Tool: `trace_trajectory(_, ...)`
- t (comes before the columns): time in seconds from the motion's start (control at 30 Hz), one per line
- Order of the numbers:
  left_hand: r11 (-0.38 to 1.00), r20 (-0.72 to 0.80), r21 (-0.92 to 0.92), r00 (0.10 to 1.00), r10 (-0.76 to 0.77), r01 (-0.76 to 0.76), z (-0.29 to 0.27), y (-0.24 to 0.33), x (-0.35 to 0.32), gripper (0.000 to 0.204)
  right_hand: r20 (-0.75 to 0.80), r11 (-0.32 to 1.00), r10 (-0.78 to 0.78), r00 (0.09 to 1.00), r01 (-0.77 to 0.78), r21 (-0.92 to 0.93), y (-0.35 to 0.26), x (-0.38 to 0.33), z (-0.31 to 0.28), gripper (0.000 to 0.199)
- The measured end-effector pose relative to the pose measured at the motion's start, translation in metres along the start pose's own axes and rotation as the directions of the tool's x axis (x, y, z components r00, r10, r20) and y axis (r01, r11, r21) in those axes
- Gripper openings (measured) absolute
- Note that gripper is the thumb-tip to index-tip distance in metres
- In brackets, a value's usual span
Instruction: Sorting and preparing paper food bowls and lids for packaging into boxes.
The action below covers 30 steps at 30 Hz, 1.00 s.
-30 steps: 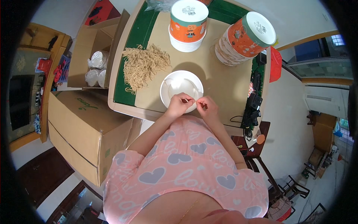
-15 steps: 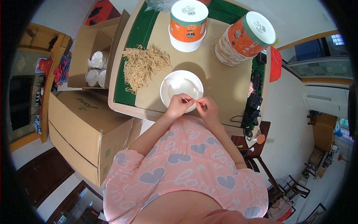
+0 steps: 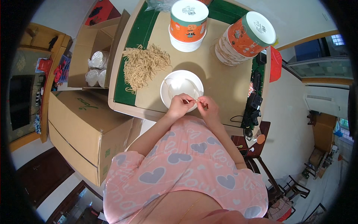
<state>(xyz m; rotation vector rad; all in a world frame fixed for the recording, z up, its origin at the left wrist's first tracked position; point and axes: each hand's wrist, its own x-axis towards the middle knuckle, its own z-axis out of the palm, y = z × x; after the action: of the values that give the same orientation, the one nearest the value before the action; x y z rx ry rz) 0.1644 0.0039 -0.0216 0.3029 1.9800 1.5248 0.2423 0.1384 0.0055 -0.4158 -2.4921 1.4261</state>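
Note:
A round white bucket stands open at the table's near edge. Over its near rim my left hand and right hand meet, thumbs and forefingers pinched together. A thin tan cord appears between the fingertips, partly hidden by them; whether it is knotted is too small to tell. Part of the cord also shows along the bucket's left inner wall. Left of the bucket lies a tangled heap of tan cords.
Two stacks of orange, green and white printed buckets, an upright one and a leaning one, stand at the back. Black power adapters and cables line the right edge. An open carton and a large closed carton stand left.
My fingertips have shifted slightly at the cord, both hands staying pinched over the bucket's near rim. The other things stay where they were.

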Motion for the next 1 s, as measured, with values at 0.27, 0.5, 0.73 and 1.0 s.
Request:
trace_trajectory(0.27, 0.994, -0.069, -0.031, 0.992, 0.107, -0.109, 0.000, 0.006, -0.001, 0.009, 0.013, 0.999, 0.028, 1.000, -0.027, -0.024, 0.011, 0.000, 0.002, 0.010)
trace_trajectory(0.5, 0.938, -0.004, 0.197, 0.956, 0.292, -0.286, -0.002, 0.013, -0.004, 0.008, 0.010, 1.000, -0.013, 1.000, 0.013, -0.002, 0.013, -0.001, 0.002, 0.009)
trace_trajectory(0.73, 0.885, -0.020, 0.321, 0.932, 0.362, -0.337, -0.001, 0.023, -0.006, 0.008, 0.015, 0.999, -0.030, 0.999, 0.030, -0.011, 0.014, -0.001, 0.001, 0.009)
trace_trajectory(1.0, 0.791, 0.005, 0.438, 0.881, 0.473, -0.427, -0.002, 0.021, -0.007, 0.007, 0.062, 0.993, 0.044, 0.997, -0.050, 0.110, 0.017, 0.004, -0.004, 0.008)
